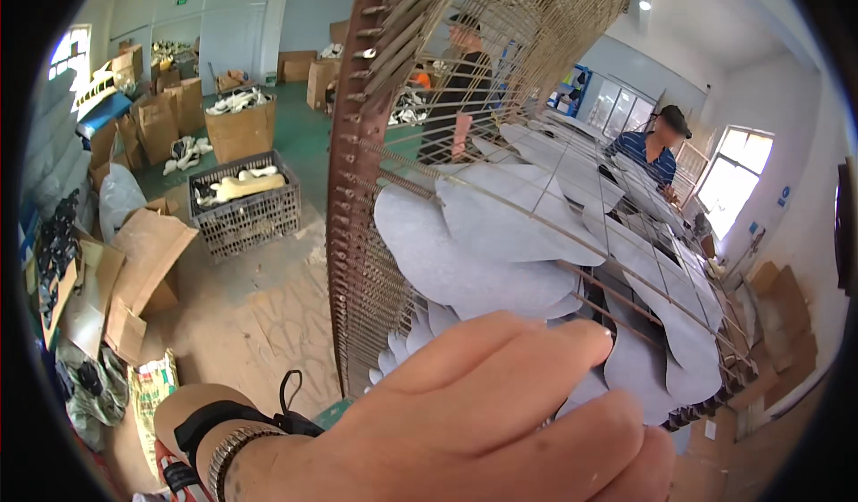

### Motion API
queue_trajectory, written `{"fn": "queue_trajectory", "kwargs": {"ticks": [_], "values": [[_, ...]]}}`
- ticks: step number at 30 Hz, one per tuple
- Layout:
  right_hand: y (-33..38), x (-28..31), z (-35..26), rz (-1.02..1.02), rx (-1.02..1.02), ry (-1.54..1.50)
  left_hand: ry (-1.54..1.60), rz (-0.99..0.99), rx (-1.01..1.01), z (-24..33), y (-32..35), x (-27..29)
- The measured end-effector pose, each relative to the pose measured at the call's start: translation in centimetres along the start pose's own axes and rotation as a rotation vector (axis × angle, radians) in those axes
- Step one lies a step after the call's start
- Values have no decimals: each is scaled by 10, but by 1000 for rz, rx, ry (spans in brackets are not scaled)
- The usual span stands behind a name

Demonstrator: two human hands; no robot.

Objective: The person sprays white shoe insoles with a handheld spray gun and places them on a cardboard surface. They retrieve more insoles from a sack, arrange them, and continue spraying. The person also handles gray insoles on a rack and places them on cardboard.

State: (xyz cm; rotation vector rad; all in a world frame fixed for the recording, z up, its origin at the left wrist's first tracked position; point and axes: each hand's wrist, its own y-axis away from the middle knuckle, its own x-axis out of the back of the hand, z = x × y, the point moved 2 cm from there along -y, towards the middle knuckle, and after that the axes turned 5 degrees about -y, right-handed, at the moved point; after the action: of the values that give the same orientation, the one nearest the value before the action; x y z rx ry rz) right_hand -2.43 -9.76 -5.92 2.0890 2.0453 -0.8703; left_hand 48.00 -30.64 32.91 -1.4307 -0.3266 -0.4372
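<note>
My left hand [500, 413] reaches in from the lower left, with a dark wristband and a metal bracelet at the wrist. Its fingers are curled closed, and whatever they may hold is hidden. Just beyond it, thin grey sheet pieces [514, 216] with curved outlines lie overlapping on a wire drying rack [617, 296]. The fingertips are nearest the front pieces; whether they touch is unclear. More wire shelves, hinged to a rusty brown metal frame [349, 207], tilt upward above the pieces. My right hand does not show.
A black plastic crate [246, 220] and a cardboard box [241, 126], both holding pale items, stand on the floor to the left. Flattened cardboard [147, 252] and bags lean along the left wall. A person in a striped shirt [648, 153] is beyond the rack; another person [465, 82] stands behind the wires.
</note>
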Motion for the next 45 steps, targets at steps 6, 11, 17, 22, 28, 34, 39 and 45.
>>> {"fn": "queue_trajectory", "kwargs": {"ticks": [6, 11, 17, 22, 28, 34, 39, 45], "values": [[-7, 7, -6, -3, -41, 72, 73, 245, -14, 11, 3, -9], [-9, 0, -8, -16, -69, 118, 89, 312, -65, 23, -2, -11], [-9, -9, -3, -28, -114, 157, 250, -803, -11, 12, -32, 31], [-13, 1, 6, -40, -155, 100, 9, 229, 3, -44, 26, 24], [-27, 26, 16, -107, -267, -68, -123, 652, 494, -173, 72, 48], [-30, 23, 24, -103, -323, -124, -224, 773, 652, -256, 76, 28], [-33, 16, 37, 22, -194, 41, -78, 827, 726, -308, 89, 13], [7, -57, -9, 50, -18, 235, -218, 962, 790, -286, 76, 5]]}}
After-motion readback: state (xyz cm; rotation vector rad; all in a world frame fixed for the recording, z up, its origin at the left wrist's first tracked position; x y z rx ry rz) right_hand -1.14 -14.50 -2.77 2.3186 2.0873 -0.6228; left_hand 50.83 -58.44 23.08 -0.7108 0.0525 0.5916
